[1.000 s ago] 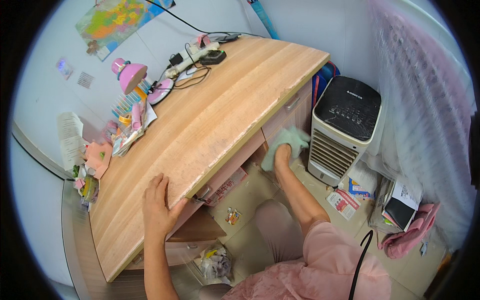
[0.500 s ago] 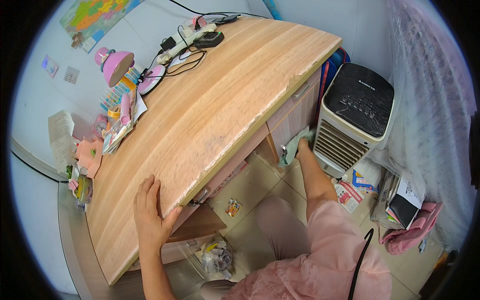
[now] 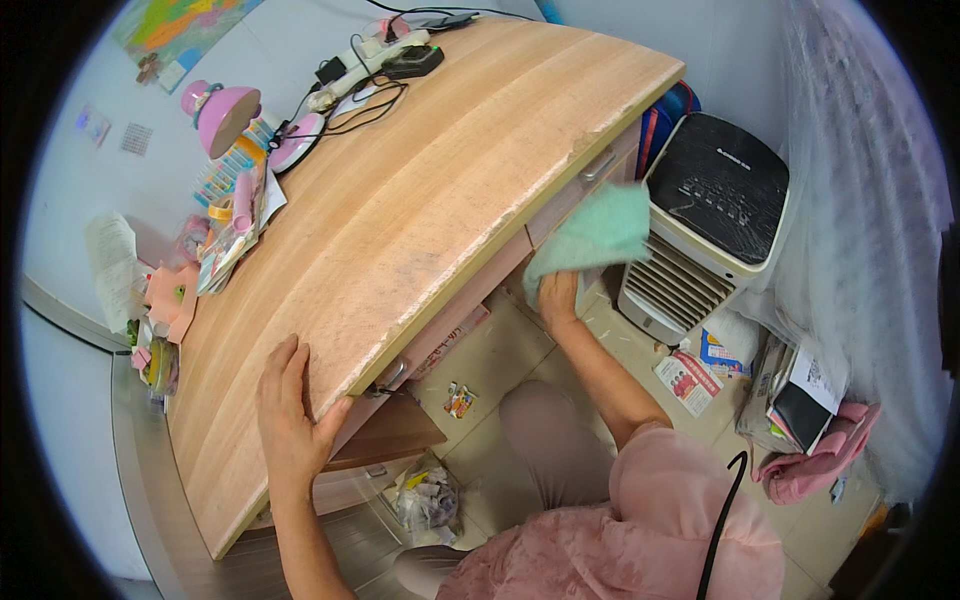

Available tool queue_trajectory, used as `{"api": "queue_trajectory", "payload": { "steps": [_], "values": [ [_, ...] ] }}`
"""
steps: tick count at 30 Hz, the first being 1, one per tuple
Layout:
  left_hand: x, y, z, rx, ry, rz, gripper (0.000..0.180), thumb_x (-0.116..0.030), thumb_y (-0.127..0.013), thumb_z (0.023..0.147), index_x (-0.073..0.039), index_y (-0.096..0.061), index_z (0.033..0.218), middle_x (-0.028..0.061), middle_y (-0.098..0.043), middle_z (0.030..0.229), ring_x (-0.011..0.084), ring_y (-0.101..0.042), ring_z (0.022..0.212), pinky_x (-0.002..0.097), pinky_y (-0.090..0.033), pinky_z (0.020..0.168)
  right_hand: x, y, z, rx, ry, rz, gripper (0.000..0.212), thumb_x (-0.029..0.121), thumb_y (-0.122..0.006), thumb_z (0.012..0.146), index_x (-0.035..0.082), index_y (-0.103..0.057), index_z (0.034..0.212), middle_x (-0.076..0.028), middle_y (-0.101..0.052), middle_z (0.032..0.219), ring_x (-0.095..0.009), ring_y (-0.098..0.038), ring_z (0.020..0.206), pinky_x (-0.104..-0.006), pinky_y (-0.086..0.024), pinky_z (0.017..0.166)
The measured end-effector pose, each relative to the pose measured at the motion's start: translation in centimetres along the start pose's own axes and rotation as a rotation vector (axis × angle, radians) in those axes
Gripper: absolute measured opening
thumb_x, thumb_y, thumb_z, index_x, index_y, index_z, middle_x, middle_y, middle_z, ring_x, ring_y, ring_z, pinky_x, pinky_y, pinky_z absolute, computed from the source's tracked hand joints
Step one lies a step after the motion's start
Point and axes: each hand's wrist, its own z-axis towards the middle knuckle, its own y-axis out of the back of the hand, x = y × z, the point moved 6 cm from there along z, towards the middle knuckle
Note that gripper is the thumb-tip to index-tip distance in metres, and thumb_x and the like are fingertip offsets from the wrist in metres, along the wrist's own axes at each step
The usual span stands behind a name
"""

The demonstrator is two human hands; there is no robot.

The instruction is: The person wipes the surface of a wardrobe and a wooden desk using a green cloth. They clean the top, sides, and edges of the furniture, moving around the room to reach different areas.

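Note:
A light green cloth is in my right hand, spread and blurred by motion. It hangs in front of the desk's drawer and cabinet front, close to the air cooler. The fingers of that hand are partly hidden by the cloth. My left hand rests flat on the near corner of the wooden desk, its thumb along the worn, chipped front edge. Nothing is in the left hand. Above the cloth, a metal drawer handle shows on the desk's front.
A pink lamp, a power strip with cables, and stationery line the desk's back. Below, a bag of rubbish stands by the open wooden drawer or door. Papers and a pink bag lie on the floor at right, beside a sheer curtain.
My right hand has moved up and left, lifting the green cloth from the cabinet door to drawer height, and the cloth has spread out. My left hand keeps its place on the desk.

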Motion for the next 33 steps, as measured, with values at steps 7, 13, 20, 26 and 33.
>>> {"api": "queue_trajectory", "payload": {
  "steps": [7, 13, 20, 26, 33],
  "values": [
    [0.8, -0.2, -0.8, -0.027, 0.022, -0.030, 0.067, -0.036, -0.073, 0.073, 0.000, -0.051, 0.126, 0.0169, -0.047, 0.137, 0.0379, -0.043, 0.126, 0.0455, -0.034, 0.104, 0.8, -3.4, -3.7, -0.051, 0.428, -0.436, 0.037, 0.012, -0.061, 0.081, 0.004, -0.061, 0.117, -0.020, -0.055, 0.123, -0.042, -0.047, 0.117, -0.0499, -0.035, 0.101],
    [-0.1, -0.2, 0.3, -0.045, -0.021, -0.042, 0.068, -0.037, -0.073, 0.073, -0.001, -0.051, 0.127, 0.0170, -0.047, 0.137, 0.0378, -0.043, 0.126, 0.0455, -0.034, 0.105, -9.7, -3.3, -4.6, -0.286, -0.264, 0.930, 0.026, 0.010, -0.055, 0.089, 0.005, -0.060, 0.114, -0.012, -0.058, 0.118, -0.028, -0.054, 0.109, -0.0410, -0.043, 0.094],
    [0.8, -0.4, -0.8, -0.024, 0.036, -0.048, 0.068, -0.037, -0.073, 0.073, -0.001, -0.052, 0.127, 0.0163, -0.047, 0.137, 0.0371, -0.043, 0.127, 0.0456, -0.033, 0.105, -10.9, 5.0, -2.8, -0.222, -0.410, -0.170, 0.023, 0.008, -0.047, 0.094, -0.002, -0.063, 0.108, -0.013, -0.063, 0.108, -0.024, -0.059, 0.095, -0.0335, -0.046, 0.088],
    [0.3, -0.3, -0.2, -0.031, 0.008, -0.047, 0.068, -0.037, -0.073, 0.073, -0.001, -0.051, 0.127, 0.0162, -0.047, 0.137, 0.0372, -0.042, 0.127, 0.0456, -0.034, 0.105, -20.1, 0.6, -8.5, -0.284, -1.139, 0.428, 0.026, 0.018, -0.048, 0.097, 0.002, -0.059, 0.114, -0.013, -0.061, 0.114, -0.024, -0.060, 0.097, -0.0327, -0.047, 0.088],
    [0.5, -0.1, -0.7, -0.046, 0.018, -0.049, 0.067, -0.036, -0.074, 0.072, -0.001, -0.053, 0.125, 0.0170, -0.048, 0.136, 0.0379, -0.044, 0.125, 0.0456, -0.035, 0.104, -9.0, 2.4, -7.4, -0.375, -0.846, 0.466, 0.022, 0.013, -0.048, 0.095, 0.001, -0.060, 0.109, -0.012, -0.062, 0.109, -0.021, -0.058, 0.093, -0.0312, -0.046, 0.085]
  ]
}}
